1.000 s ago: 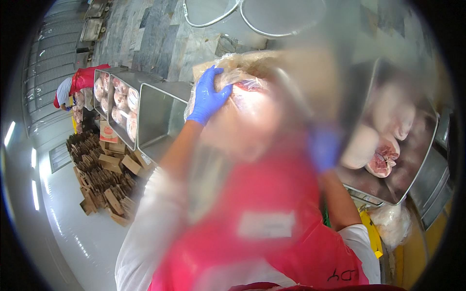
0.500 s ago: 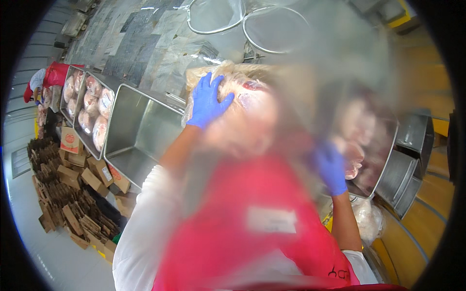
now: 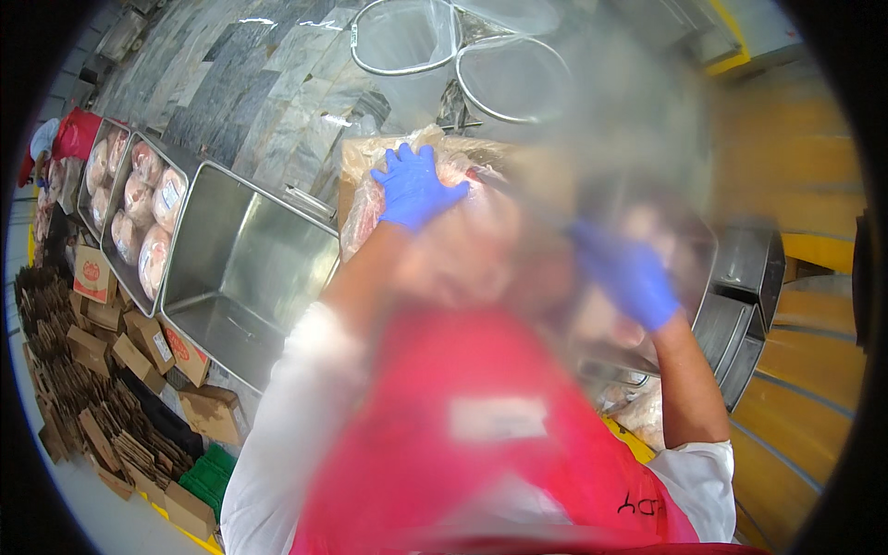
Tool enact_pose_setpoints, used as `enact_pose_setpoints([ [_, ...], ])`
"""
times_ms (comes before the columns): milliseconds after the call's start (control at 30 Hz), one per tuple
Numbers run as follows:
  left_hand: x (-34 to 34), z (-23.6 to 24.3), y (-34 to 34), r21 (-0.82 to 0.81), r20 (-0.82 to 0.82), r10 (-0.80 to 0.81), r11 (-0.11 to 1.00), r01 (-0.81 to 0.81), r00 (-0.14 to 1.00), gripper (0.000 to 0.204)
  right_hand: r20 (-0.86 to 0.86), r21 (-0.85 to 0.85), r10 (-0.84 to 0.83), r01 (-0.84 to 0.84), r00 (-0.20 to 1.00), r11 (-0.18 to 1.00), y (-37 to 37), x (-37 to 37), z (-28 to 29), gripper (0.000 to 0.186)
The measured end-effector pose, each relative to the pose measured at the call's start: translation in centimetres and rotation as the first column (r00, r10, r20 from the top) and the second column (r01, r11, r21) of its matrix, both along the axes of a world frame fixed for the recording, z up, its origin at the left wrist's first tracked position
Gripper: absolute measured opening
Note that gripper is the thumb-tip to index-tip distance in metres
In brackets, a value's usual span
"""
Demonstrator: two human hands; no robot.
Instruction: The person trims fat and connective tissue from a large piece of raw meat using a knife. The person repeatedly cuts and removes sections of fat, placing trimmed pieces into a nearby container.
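The left hand (image 3: 413, 190) lies spread on a bagged bird (image 3: 388, 199) at the surface's near end, the right hand (image 3: 629, 277) is too blurred to tell, one bin (image 3: 250, 268) empty, far trays (image 3: 139, 217) filled.

the left hand in a blue glove (image 3: 413, 188) lies flat on the clear plastic bag of raw meat (image 3: 370, 199), which sits on the cardboard box (image 3: 356, 157). to the right, the right hand in a blue glove (image 3: 629, 277) hovers over a blurred spot. left of the bag stands the empty steel tub (image 3: 245, 268); further left, a steel tray of wrapped poultry (image 3: 139, 222). beside these, at the far left, lie stacked flat cardboard cartons (image 3: 83, 379). behind the bag hang two wire hoops with plastic liners (image 3: 462, 55).
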State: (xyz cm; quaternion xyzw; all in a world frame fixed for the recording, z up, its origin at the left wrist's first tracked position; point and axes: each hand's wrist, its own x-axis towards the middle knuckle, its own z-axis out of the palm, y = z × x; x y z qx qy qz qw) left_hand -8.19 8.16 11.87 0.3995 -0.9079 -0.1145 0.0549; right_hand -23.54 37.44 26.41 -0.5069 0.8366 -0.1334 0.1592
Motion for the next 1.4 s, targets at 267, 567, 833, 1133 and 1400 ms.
enact_pose_setpoints([
  [267, -1.0, -3.3, -3.5, 0.209, -0.110, -0.051, 0.975, 0.074, 0.993, 0.042, 0.301, -0.080, -0.166, 0.198, 0.939, 0.977, 5.0, 2.1, -1.5, 0.043],
  [567, 0.4, -3.7, -7.9, 0.411, -0.228, 0.111, 0.912, -0.008, 0.967, 0.066, 0.694, 0.241, -0.635, 0.723, 0.338, 0.648, 9.3, 6.9, -11.3, 0.021],
  [833, -2.7, -1.0, -5.1, 0.055, -0.069, -0.371, 0.925, 0.375, 0.926, 0.060, 0.725, 0.149, -0.517, 0.630, 0.454, 0.762, 6.8, 6.5, -14.2, 0.022],
  [1133, -10.3, 0.3, -8.5, 0.530, 0.393, -0.673, 0.723, 0.443, 0.627, 0.038, 0.687, 0.094, -0.518, 0.645, 0.509, 0.758, 7.4, 6.4, -16.1, 0.027],
  [1400, -13.8, -0.3, -7.4, 0.479, 0.584, -0.714, 0.687, 0.547, 0.386, 0.030, 0.691, 0.047, -0.564, 0.751, 0.451, 0.658, 11.2, 9.0, -17.6, 0.027],
])
